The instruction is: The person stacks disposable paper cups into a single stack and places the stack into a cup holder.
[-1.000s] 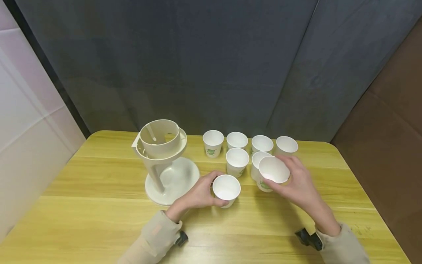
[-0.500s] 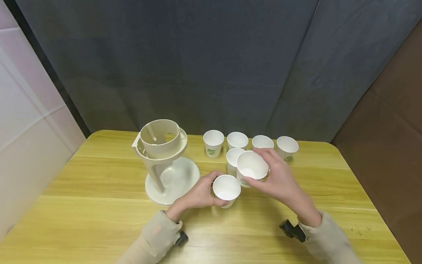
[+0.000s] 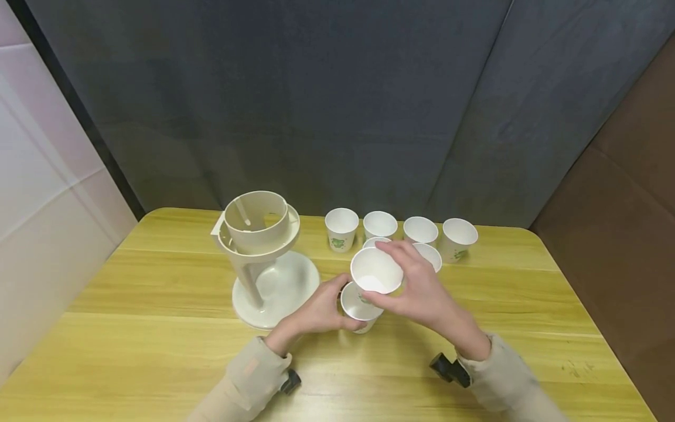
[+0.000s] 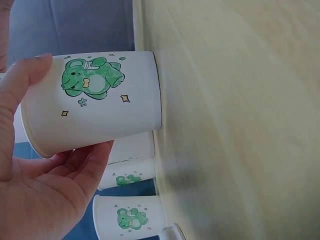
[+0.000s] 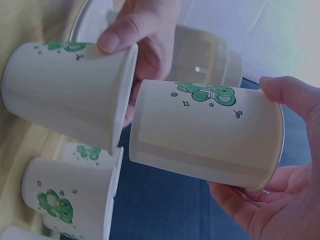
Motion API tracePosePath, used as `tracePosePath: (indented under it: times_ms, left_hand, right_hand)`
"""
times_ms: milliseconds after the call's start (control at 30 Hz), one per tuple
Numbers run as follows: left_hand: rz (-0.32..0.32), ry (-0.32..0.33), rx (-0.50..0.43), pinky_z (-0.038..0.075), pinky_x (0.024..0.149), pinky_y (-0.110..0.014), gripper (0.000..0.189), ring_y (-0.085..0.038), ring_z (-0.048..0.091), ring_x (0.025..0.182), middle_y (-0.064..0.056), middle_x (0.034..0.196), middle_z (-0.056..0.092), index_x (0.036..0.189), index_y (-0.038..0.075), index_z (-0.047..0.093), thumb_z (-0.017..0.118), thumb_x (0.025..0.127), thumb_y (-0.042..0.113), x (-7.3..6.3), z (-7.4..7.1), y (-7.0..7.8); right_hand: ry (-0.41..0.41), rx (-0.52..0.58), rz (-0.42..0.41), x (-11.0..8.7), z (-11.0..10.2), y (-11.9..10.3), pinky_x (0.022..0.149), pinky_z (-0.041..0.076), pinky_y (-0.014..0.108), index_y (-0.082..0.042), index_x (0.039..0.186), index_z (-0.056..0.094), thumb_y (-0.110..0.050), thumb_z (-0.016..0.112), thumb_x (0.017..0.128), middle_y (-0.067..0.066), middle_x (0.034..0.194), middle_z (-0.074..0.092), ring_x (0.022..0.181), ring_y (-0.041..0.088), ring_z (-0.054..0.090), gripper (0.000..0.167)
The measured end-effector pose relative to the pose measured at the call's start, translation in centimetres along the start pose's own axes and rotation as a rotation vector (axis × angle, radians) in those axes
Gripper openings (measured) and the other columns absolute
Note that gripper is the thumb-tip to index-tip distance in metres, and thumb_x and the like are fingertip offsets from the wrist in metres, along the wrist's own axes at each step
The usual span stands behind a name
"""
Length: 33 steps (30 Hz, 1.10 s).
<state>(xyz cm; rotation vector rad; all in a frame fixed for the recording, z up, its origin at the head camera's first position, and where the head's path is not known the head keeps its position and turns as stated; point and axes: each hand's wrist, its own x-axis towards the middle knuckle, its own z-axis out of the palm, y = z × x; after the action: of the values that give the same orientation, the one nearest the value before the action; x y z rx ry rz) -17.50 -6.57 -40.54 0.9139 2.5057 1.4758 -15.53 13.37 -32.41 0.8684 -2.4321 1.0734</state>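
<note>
My left hand (image 3: 320,308) grips a white paper cup (image 4: 95,107) with a green bear print, which stands upright on the wooden table. Thumb and fingers hold it near the rim from the left. Just above it, my right hand (image 3: 419,287) holds a second white paper cup (image 3: 377,271) by its sides near the rim. In the right wrist view, the bottom of this upper cup (image 5: 205,132) is right at the mouth of the lower cup (image 5: 65,95). In the head view it overlaps the lower cup's far rim.
Several more white paper cups stand behind the hands, among them a cup (image 3: 341,228) at the row's left end and another (image 3: 459,237) at its right end. To the left is a cream plastic stand (image 3: 258,234) with a round base (image 3: 295,281). A dark curtain (image 3: 337,105) hangs behind the table (image 3: 158,351).
My right hand has moved left with its cup, from over the cups on the right to above the cup in my left hand. The left hand has stayed in place.
</note>
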Motion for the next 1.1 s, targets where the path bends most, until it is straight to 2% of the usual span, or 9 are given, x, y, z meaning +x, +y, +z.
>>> tracePosePath:
  times_ms: [267, 667, 900, 1100]
  left_hand:
    - [0.021, 0.002, 0.009, 0.046, 0.090, -0.037, 0.080, -0.020, 0.055, 0.104, -0.006, 0.117, 0.059, 0.131, 0.003, 0.045, 0.084, 0.061, 0.011, 0.0, 0.0, -0.1]
    - [0.002, 0.006, 0.005, 0.044, 0.093, -0.039, 0.077, -0.020, 0.056, 0.104, -0.006, 0.115, 0.060, 0.128, 0.002, 0.048, 0.085, 0.062, 0.013, -0.1, 0.1, -0.2]
    - [0.026, 0.008, 0.036, 0.047, 0.088, -0.036, 0.069, -0.021, 0.058, 0.099, -0.009, 0.110, 0.062, 0.123, -0.002, 0.050, 0.083, 0.064, 0.014, -0.1, 0.1, -0.4]
    - [0.041, 0.013, 0.061, 0.048, 0.086, -0.036, 0.071, -0.023, 0.059, 0.097, -0.011, 0.109, 0.062, 0.123, -0.003, 0.050, 0.084, 0.063, 0.015, 0.0, 0.0, -0.4]
  right_hand:
    - [-0.024, 0.023, -0.018, -0.4, 1.3, 0.3, 0.079, 0.050, 0.041, 0.000, 0.122, 0.056, -0.024, 0.085, 0.062, 0.010, 0.114, 0.057, 0.100, 0.023, 0.057, 0.071]
    - [-0.086, 0.025, 0.046, -1.6, 2.9, 1.8, 0.080, 0.050, 0.039, -0.001, 0.123, 0.057, -0.025, 0.085, 0.064, 0.011, 0.114, 0.057, 0.099, 0.025, 0.057, 0.070]
    - [-0.122, 0.010, 0.027, -2.1, 3.7, 2.6, 0.082, 0.049, 0.038, 0.002, 0.128, 0.053, -0.026, 0.084, 0.065, 0.013, 0.117, 0.057, 0.101, 0.026, 0.057, 0.075]
    - [-0.160, 0.006, 0.024, -2.5, 4.1, 3.0, 0.086, 0.049, 0.041, 0.004, 0.129, 0.051, -0.030, 0.084, 0.066, 0.016, 0.124, 0.055, 0.108, 0.027, 0.055, 0.078]
